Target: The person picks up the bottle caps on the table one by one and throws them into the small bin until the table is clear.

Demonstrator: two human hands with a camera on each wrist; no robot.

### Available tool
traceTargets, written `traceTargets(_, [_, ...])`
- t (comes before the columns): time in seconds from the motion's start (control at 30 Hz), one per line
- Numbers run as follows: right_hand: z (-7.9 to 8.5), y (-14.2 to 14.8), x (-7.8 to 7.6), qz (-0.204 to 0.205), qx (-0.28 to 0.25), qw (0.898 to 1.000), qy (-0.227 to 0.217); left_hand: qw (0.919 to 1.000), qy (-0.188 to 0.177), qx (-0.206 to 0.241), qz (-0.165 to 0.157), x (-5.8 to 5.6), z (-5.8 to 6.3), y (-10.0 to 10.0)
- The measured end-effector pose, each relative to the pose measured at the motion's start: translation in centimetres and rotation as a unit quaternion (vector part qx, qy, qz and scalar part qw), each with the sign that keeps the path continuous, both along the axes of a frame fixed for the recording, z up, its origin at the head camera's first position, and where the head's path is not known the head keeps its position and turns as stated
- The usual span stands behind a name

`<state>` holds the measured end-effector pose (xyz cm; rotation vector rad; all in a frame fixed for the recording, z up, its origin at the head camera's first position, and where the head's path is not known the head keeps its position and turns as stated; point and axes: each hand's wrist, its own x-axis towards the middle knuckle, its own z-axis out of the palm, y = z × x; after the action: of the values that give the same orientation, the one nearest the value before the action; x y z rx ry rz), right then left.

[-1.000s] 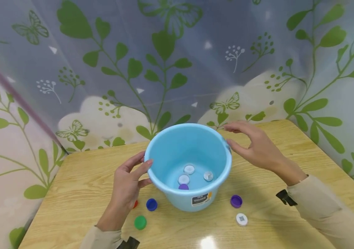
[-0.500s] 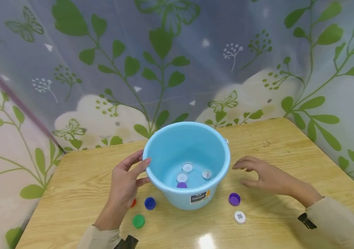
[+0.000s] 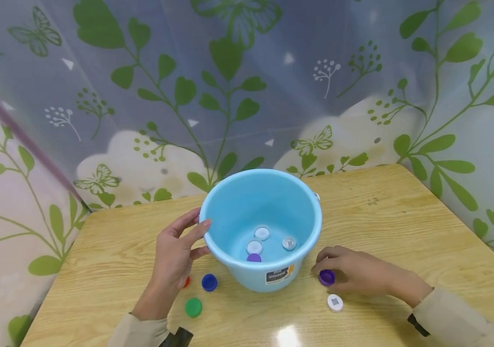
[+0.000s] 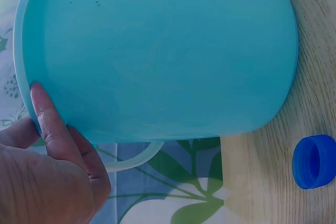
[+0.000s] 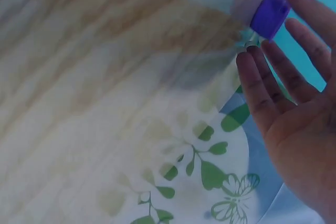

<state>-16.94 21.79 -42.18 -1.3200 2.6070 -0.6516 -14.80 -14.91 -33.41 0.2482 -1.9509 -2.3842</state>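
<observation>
A light blue bucket (image 3: 268, 193) stands upright on the wooden table. My left hand (image 3: 175, 258) grips its left rim, thumb over the edge and fingers outside. In the left wrist view, that hand (image 4: 58, 171) holds the rim beside the pale handle (image 4: 134, 161). My right hand (image 3: 355, 270) is low on the table, right of the bucket. Its relaxed fingers are about a purple bottle cap (image 3: 327, 278), which lies hollow side up. The right wrist view shows the purple cap (image 5: 270, 16) by the fingertips; firm contact is unclear. Several caps, white (image 3: 261, 233) and purple (image 3: 254, 258), lie inside the bucket.
A white cap (image 3: 335, 303) with a printed square lies just in front of the right hand. Left of the bucket are a blue cap (image 3: 209, 283), a green cap (image 3: 193, 307) and a red cap (image 3: 187, 282) partly hidden by the left hand. A patterned curtain (image 3: 247, 96) hangs behind the table.
My right hand has left the bucket's right rim and come down and nearer, to the purple cap on the table. My left hand has kept its hold on the rim.
</observation>
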Motion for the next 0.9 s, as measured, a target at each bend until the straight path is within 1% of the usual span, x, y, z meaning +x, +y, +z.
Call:
traceTargets(0.17, [-0.44,-0.30,0.14,0.001,0.003,1.000,-0.004,1.0000,0.001,0.000,-0.001,-0.01,-0.01,0.02])
traceTargets(0.43, [-0.93,-0.27,0.16,-0.006,-0.002,1.000,0.011,1.0000,0.000,0.004,0.003,0.10,0.06,-0.05])
traceTargets(0.7, [-0.83,-0.35,0.09,-0.007,0.006,1.000,-0.009,1.0000,0.006,0.005,0.004,-0.02,-0.04,-0.24])
traceTargets(0.8, [-0.73,-0.34,0.13,-0.005,0.003,1.000,0.003,1.0000,0.005,0.005,0.005,-0.05,-0.07,-0.22])
traceTargets(0.9, [-0.21,-0.21,0.21,-0.009,-0.010,1.000,0.013,1.0000,0.005,0.003,0.002,-0.01,-0.04,-0.12])
